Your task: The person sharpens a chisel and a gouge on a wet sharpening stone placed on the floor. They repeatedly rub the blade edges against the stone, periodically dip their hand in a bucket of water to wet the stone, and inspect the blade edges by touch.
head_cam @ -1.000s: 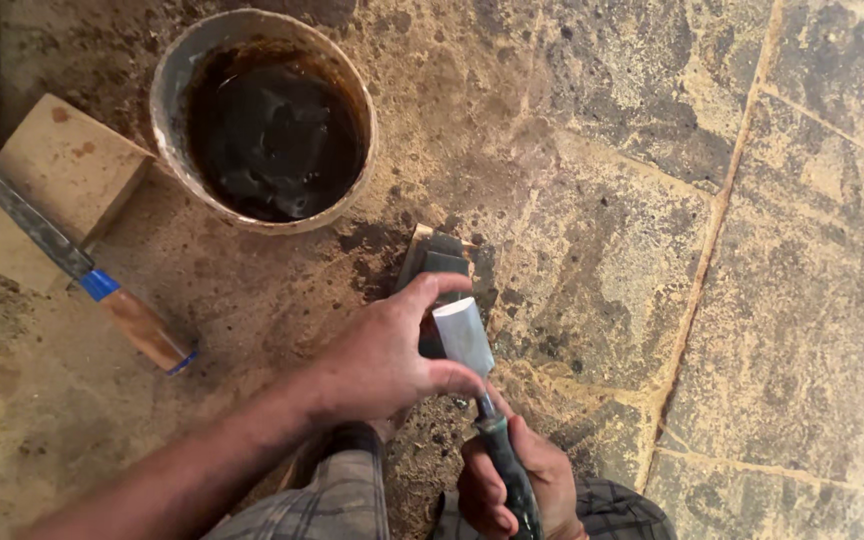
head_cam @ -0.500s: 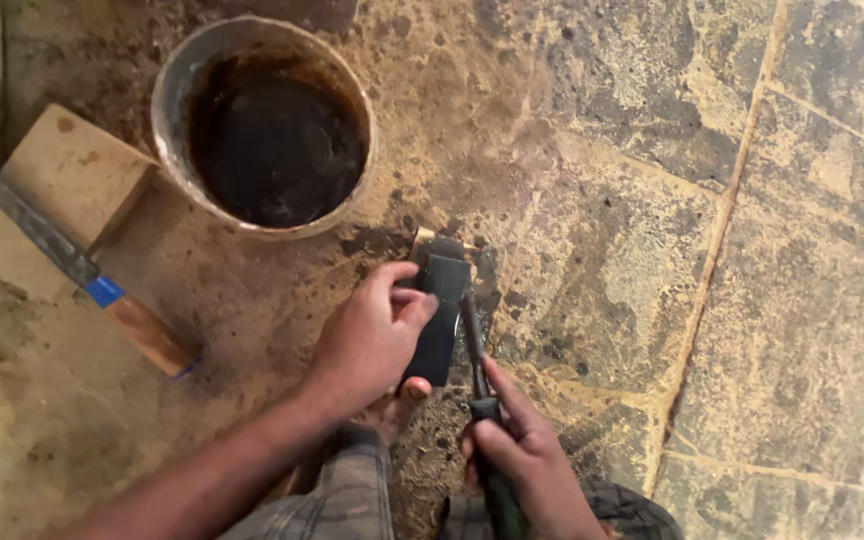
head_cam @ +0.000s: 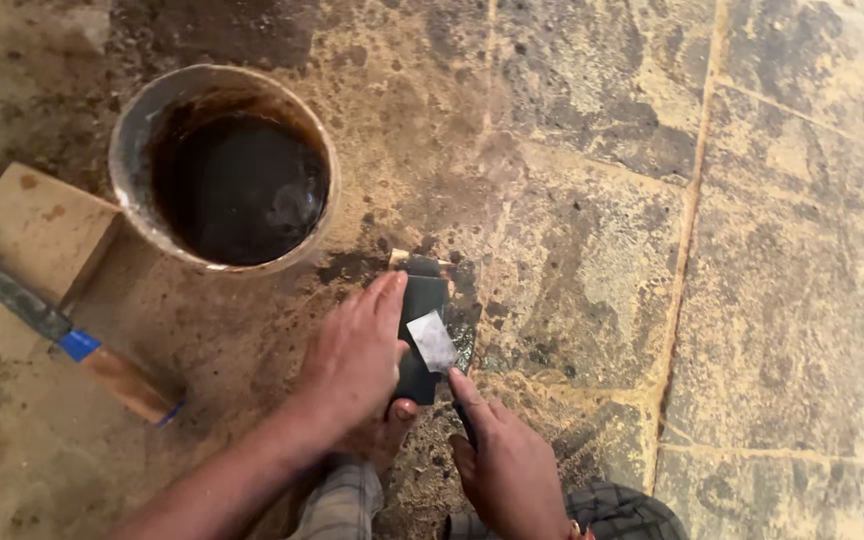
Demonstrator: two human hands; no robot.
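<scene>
A dark sharpening stone (head_cam: 420, 300) lies on the stained stone floor in front of me. My left hand (head_cam: 357, 355) rests on its left side, fingers pressing down on it. My right hand (head_cam: 507, 465) grips the dark handle of a chisel, index finger stretched along it. The chisel's shiny flat blade (head_cam: 433, 342) lies on the stone, angled up and to the left. My bare toes show just below the stone.
A round bucket (head_cam: 137, 140) of dark liquid stands at upper left. A wooden block (head_cam: 37, 225) lies left of it, with a wooden-handled tool (head_cam: 102, 365) with a blue band lying across it. Floor joints run along the right.
The chisel blade has slid back down the stone toward me, showing its bright flat face again. My left hand stays on the stone.
</scene>
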